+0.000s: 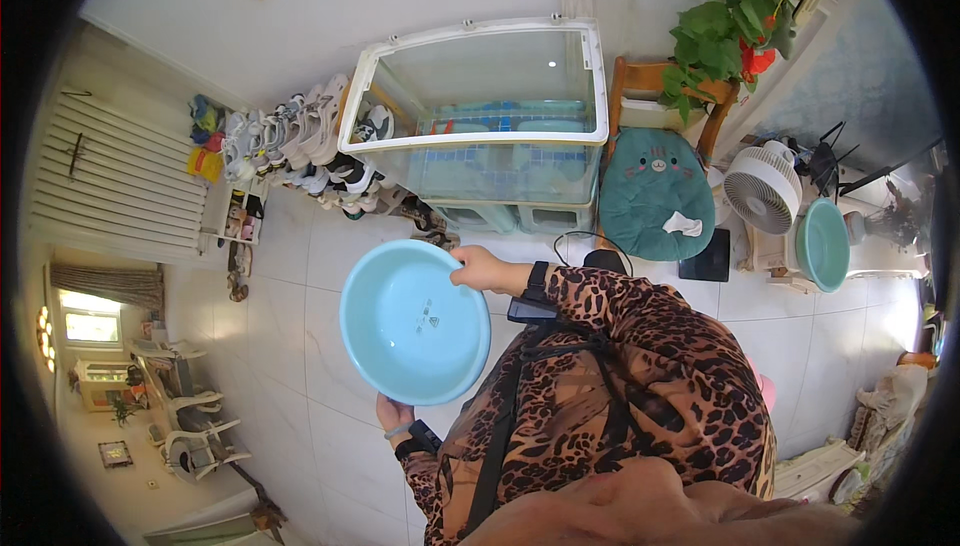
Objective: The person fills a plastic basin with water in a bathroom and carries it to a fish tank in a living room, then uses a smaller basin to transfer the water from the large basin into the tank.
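Note:
A round light-blue plastic basin (405, 313) is held in front of me over the tiled floor, its inside turned up towards the camera. Printed marks show on its bottom, and I see nothing lying in it. My right hand (484, 270) grips the upper right rim, thumb over the inside edge. At the lower rim, my left hand (394, 414) supports the basin, its fingers partly hidden beneath. Each wrist wears a dark band. Just beyond the basin stands a glass fish tank (502, 171) with a white top frame; orange-red shapes show inside.
Shoes (300, 133) crowd a rack left of the tank, near a white radiator (120, 171). To its right are a wooden chair with a green cat-face cushion (652, 186), a white fan (763, 186) and a green basin (823, 244). A dark cable (562, 241) loops near the tank's base.

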Tool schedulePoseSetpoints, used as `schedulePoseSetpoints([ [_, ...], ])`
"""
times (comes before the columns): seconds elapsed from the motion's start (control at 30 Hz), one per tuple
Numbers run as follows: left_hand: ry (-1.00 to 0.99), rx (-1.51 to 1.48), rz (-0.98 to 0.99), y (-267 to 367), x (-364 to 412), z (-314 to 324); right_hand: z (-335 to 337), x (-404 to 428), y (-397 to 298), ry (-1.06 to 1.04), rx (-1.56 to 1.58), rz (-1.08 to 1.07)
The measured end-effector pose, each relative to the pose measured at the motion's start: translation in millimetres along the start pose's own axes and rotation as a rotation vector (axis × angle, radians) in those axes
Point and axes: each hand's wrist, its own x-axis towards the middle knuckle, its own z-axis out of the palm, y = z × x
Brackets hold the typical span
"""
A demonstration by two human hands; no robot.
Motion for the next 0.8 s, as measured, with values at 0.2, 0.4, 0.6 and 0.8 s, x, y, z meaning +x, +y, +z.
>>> schedulePoseSetpoints([
  [0.2,-0.061,0.124,-0.131,13.1,-9.0,21.5,-8.4,1.0,-12.4,0.047,0.105,0.008],
  [0.4,-0.168,0.138,0.031,4.7,-14.9,43.0,-17.7,2.8,-4.9,0.162,-0.154,-0.19],
  [0.6,0.178,0.171,0.14,-13.5,-20.1,15.7,-45.6,-5.3,-23.1,0.223,0.047,-0.147],
  [0.8,0.32,0.096,0.274,0.9,-59.8,-14.6,-129.5,-32.2,-64.9,0.416,0.348,-0.252],
])
